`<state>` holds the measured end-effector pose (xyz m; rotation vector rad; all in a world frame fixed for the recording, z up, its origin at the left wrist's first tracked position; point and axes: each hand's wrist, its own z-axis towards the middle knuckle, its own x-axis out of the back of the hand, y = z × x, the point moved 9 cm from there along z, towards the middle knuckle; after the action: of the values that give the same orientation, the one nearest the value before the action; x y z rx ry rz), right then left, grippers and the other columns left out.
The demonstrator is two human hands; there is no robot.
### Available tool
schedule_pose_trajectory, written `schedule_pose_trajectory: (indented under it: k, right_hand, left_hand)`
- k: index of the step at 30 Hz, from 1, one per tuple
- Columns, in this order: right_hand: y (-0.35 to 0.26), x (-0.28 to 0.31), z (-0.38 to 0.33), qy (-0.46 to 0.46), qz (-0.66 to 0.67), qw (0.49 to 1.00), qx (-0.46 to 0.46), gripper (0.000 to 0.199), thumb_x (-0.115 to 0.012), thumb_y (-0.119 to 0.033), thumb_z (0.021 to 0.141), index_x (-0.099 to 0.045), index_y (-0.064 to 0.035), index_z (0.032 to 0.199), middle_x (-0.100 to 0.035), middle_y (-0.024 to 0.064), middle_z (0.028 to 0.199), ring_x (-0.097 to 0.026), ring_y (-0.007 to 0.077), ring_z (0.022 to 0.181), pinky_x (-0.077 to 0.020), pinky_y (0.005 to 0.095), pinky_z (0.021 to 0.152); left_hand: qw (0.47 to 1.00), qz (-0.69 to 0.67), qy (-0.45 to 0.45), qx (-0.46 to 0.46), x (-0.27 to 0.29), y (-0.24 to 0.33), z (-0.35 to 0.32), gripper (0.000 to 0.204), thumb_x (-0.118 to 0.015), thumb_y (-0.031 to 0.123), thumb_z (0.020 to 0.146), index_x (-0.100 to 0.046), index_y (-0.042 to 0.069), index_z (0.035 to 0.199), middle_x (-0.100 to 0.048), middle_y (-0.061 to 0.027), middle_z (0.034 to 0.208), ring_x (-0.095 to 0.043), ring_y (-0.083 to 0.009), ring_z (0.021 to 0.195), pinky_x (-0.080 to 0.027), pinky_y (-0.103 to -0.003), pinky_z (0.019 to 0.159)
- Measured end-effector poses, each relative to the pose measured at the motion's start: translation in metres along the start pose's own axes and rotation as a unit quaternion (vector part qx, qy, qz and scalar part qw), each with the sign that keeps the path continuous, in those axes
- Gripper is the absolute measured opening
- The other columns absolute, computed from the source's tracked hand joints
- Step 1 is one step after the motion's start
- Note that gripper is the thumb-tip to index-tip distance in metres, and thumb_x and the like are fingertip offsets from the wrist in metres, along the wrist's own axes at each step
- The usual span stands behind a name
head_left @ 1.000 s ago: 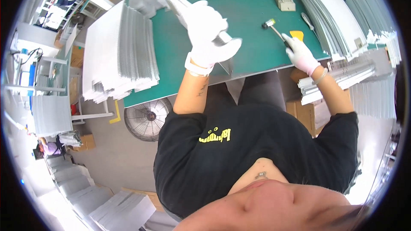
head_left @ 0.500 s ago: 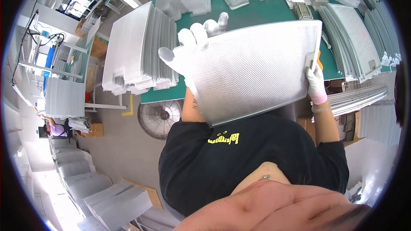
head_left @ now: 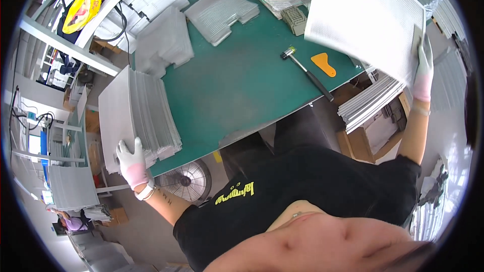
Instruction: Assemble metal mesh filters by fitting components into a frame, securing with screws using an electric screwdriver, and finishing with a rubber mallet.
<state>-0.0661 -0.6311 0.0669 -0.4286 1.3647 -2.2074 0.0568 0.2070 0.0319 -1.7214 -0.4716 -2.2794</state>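
Note:
My right hand [head_left: 424, 68], in a white and pink glove, grips a silver mesh panel [head_left: 365, 15] by its right edge. The panel is raised at the far right, over that side of the green table [head_left: 217, 90]. At the left, my gloved left hand [head_left: 132, 163] lies with fingers apart against the lower edge of a tall stack of similar panels [head_left: 116, 116]. Whether its fingertips pinch the outermost sheet is too small to tell. Between my hands, a hammer [head_left: 310, 76] with a black handle and an orange scraper [head_left: 323, 64] lie on the table.
More notched panels [head_left: 222, 15] rest toward the table's far side, beside a small beige slatted block [head_left: 294, 20]. Below the right edge are stacked panels [head_left: 375, 100] and a cardboard box [head_left: 355, 143]. A round floor fan [head_left: 185, 180] stands under the left corner.
The panel has gone from in front of my chest to the far right, held by my right hand alone. My left hand has left it and moved down-left to the stack.

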Motion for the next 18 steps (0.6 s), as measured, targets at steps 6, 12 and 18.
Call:
schedule_pose_trajectory:
  k: [6,12,18]
  right_hand:
    - [0.137,0.06,0.126,0.056,0.029,0.997,-0.035,0.043,-0.053,-0.018,0.097,-0.052,0.0024,0.135,-0.058,0.0108,0.129,-0.052,0.0189,0.119,-0.0359,0.0291,0.104]
    - [0.226,0.049,0.135,-0.027,-0.063,0.991,-0.111,0.046,-0.055,-0.019,0.095,-0.051,0.0036,0.134,-0.059,0.0141,0.127,-0.056,0.0218,0.112,-0.0417,0.0333,0.098]
    - [0.165,0.005,0.096,-0.121,-0.578,0.807,-0.009,0.058,-0.056,-0.036,0.092,-0.047,-0.0065,0.14,-0.056,0.027,0.13,-0.056,0.0416,0.116,-0.0431,0.0416,0.1]
  left_hand:
    - [0.998,-0.041,-0.047,0.0,0.02,-0.019,0.018,0.071,-0.058,0.047,0.09,-0.047,-0.005,0.137,-0.051,-0.0234,0.138,-0.049,-0.0348,0.129,-0.036,-0.038,0.109]
    - [0.974,-0.199,-0.113,0.007,0.068,-0.044,0.044,0.072,-0.058,0.049,0.091,-0.048,-0.007,0.135,-0.054,-0.0284,0.132,-0.053,-0.0374,0.124,-0.04,-0.039,0.104]
    - [0.983,0.066,-0.17,-0.035,0.021,-0.002,0.027,0.076,-0.065,0.052,0.084,-0.053,-0.008,0.128,-0.061,-0.0322,0.117,-0.057,-0.0419,0.116,-0.045,-0.04,0.097]
